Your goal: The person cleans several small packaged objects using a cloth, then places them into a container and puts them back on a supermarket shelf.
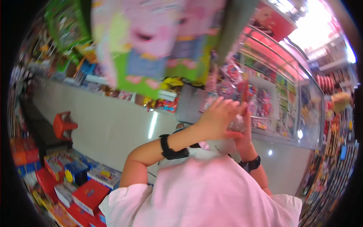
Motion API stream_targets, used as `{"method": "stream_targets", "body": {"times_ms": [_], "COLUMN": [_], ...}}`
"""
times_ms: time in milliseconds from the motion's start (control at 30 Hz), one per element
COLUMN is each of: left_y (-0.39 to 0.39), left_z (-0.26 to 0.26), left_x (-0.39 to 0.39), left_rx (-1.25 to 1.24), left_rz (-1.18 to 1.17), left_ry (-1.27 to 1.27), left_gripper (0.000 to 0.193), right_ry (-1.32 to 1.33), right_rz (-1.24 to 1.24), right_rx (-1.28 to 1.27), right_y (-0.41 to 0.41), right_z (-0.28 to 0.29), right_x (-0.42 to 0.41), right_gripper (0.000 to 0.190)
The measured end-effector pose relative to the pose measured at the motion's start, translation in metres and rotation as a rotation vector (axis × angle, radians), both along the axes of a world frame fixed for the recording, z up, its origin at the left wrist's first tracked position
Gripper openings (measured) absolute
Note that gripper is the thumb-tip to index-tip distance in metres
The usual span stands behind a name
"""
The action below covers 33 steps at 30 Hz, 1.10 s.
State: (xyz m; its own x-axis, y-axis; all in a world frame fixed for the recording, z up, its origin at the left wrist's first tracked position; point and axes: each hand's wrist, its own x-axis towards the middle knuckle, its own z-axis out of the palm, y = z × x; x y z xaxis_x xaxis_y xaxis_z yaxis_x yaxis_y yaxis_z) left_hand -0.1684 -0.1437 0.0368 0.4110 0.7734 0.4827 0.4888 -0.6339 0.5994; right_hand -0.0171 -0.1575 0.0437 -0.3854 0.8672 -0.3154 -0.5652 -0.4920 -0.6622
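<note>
Both my hands are raised together in front of my chest, right of the picture's middle. My left hand (219, 117) reaches in from the left side of the picture, its fingers bent over a clear plastic-wrapped item (237, 124). Against the other side of that item is my right hand (244, 136), partly hidden behind it. Just above the fingers hang shiny pink and red toy packets (231, 72) in clear plastic. Blur hides the exact finger contacts. Large bags with a pink cartoon pig (153, 42) hang close above, at the upper left of my hands.
A glass display case (307, 113) stands at the right, near my right arm. A grey box-like object (190, 103) is beyond my left hand. An orange plastic stool (64, 126) stands on the left, above stacked red and blue boxes (90, 195). Packed shelves line the far right.
</note>
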Motion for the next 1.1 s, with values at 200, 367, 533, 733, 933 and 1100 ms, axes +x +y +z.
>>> {"method": "stream_targets", "body": {"times_ms": [200,367,533,733,933,1100], "left_y": [0.011,0.032,0.045,0.070,0.137,0.174], "left_z": [0.018,0.014,0.013,0.004,-0.018,-0.022], "left_x": [0.023,0.052,0.075,0.120,0.149,0.175], "left_rx": [-0.141,-0.035,-0.586,-0.797,-0.655,-0.650], "left_rz": [-0.138,-0.053,0.022,0.037,0.119,0.099], "left_ry": [0.137,0.162,-0.073,-0.177,-0.345,-0.111], "left_gripper": [0.103,0.097,0.054,0.036,0.033,0.026], "right_ry": [-0.296,-0.143,-0.081,-0.330,-0.235,-0.256], "right_rz": [0.258,0.007,-0.120,-0.005,-0.236,-0.315], "right_rx": [-0.018,-0.069,-0.085,0.059,-0.069,-0.023], "right_y": [0.004,0.008,0.021,0.049,0.071,0.090], "right_z": [0.006,0.006,0.004,-0.016,-0.002,0.014], "right_x": [0.030,0.067,0.106,0.162,0.235,0.285], "right_gripper": [0.041,0.045,0.044,0.030,0.030,0.037]}}
